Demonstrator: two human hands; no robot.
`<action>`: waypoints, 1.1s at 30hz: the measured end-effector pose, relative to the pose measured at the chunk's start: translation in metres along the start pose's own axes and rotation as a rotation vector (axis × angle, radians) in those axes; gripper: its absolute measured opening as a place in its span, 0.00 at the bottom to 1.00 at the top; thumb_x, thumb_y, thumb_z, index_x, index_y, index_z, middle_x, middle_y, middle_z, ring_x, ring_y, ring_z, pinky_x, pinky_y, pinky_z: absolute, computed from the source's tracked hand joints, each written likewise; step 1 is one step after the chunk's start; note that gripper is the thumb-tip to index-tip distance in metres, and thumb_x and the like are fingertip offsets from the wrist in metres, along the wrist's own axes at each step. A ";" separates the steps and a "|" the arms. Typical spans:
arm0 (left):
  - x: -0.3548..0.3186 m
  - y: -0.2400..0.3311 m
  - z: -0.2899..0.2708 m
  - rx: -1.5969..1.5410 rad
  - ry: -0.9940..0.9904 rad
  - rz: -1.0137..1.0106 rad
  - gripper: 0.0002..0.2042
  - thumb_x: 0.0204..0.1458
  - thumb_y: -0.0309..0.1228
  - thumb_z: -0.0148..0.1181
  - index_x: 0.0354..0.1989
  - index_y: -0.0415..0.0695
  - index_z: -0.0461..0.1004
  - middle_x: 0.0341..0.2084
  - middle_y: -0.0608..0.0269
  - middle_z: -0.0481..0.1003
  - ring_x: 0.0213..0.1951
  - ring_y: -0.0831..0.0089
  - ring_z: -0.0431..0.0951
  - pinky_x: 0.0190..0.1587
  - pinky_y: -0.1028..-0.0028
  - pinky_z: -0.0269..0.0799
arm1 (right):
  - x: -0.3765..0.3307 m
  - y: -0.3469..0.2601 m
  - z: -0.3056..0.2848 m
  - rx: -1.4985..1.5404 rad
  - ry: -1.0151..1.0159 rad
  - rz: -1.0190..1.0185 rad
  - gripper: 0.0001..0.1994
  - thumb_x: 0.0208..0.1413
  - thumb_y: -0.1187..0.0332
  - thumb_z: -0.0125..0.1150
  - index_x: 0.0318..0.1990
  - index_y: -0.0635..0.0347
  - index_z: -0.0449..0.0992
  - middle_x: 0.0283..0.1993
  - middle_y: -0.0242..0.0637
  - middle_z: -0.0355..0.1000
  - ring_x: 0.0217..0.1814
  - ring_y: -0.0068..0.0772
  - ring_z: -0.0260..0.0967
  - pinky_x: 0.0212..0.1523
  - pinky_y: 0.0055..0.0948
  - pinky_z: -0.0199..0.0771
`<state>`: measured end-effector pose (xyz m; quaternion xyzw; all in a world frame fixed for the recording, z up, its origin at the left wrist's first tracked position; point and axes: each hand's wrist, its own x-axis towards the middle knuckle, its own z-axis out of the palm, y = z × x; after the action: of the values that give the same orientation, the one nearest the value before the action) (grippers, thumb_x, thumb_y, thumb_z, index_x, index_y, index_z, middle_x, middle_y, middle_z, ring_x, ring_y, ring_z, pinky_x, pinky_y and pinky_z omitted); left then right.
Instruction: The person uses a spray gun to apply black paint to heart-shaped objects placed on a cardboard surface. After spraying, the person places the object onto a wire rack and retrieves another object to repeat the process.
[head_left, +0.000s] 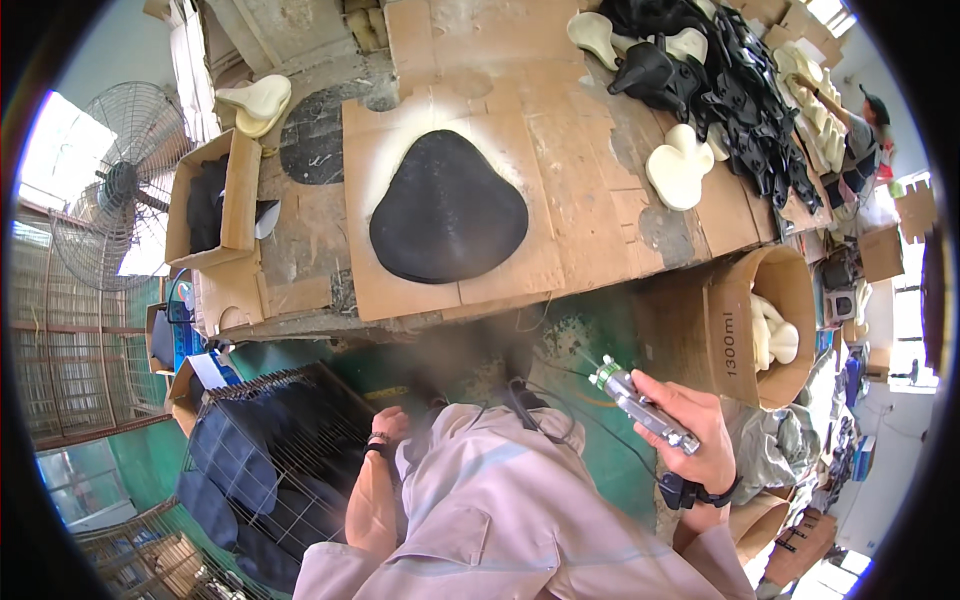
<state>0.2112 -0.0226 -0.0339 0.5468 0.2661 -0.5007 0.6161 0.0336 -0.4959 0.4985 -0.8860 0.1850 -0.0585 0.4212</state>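
My right hand (690,425) is wrapped round a metal spray gun (645,408) with a green ring near its nozzle. The gun points up and left, in front of the table's near edge, and a thin hose runs near it. My left hand (390,425) hangs low beside the pale apron (500,510), its fingers curled; what they hold, if anything, is hidden. On the table, apart from both hands, a black, rounded triangular sheet (450,210) lies flat on a piece of cardboard (360,250). Whitish residue edges the sheet's upper part.
Cream saddle-shaped pieces (680,168) and a pile of black ones (755,120) lie at the table's right. A carton (240,205) stands at the left near a fan (120,185). Below are a wire rack of dark sheets (235,440) and a large carton (735,330). Another person (860,140) is far right.
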 end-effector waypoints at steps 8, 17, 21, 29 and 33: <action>0.005 0.007 0.003 0.440 0.008 0.148 0.17 0.60 0.25 0.52 0.58 0.38 0.71 0.44 0.44 0.79 0.39 0.55 0.82 0.32 0.61 0.78 | -0.001 0.012 0.006 0.018 0.019 -0.038 0.31 0.45 0.82 0.68 0.62 0.64 0.74 0.39 0.49 0.78 0.34 0.45 0.76 0.37 0.31 0.75; -0.014 0.054 0.059 0.547 0.206 0.024 0.18 0.60 0.27 0.57 0.60 0.41 0.71 0.42 0.55 0.81 0.37 0.66 0.82 0.34 0.67 0.80 | 0.001 0.016 0.012 0.093 0.260 0.012 0.26 0.52 0.78 0.67 0.61 0.67 0.74 0.39 0.46 0.79 0.32 0.35 0.74 0.36 0.29 0.73; -0.014 0.082 0.086 0.496 0.204 0.176 0.18 0.59 0.24 0.58 0.58 0.38 0.73 0.37 0.58 0.81 0.33 0.72 0.81 0.32 0.73 0.77 | -0.021 0.023 0.010 0.081 0.306 0.098 0.25 0.54 0.75 0.67 0.60 0.70 0.74 0.38 0.45 0.79 0.32 0.32 0.72 0.36 0.26 0.71; 0.016 0.167 0.152 0.258 0.149 0.613 0.14 0.59 0.23 0.59 0.54 0.40 0.76 0.39 0.62 0.81 0.36 0.75 0.81 0.34 0.75 0.79 | -0.044 0.016 0.026 0.126 0.109 0.119 0.28 0.48 0.79 0.69 0.60 0.68 0.75 0.39 0.49 0.79 0.36 0.40 0.78 0.40 0.29 0.75; 0.055 0.205 0.174 0.198 0.128 0.801 0.13 0.59 0.22 0.59 0.52 0.40 0.77 0.37 0.63 0.80 0.36 0.76 0.80 0.34 0.76 0.77 | -0.036 0.011 0.034 0.191 0.197 0.134 0.29 0.46 0.80 0.70 0.60 0.67 0.75 0.38 0.48 0.78 0.33 0.39 0.76 0.38 0.29 0.74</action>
<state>0.3784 -0.2246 0.0463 0.6935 0.0205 -0.2096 0.6890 0.0064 -0.4640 0.4705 -0.8175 0.2777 -0.1341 0.4864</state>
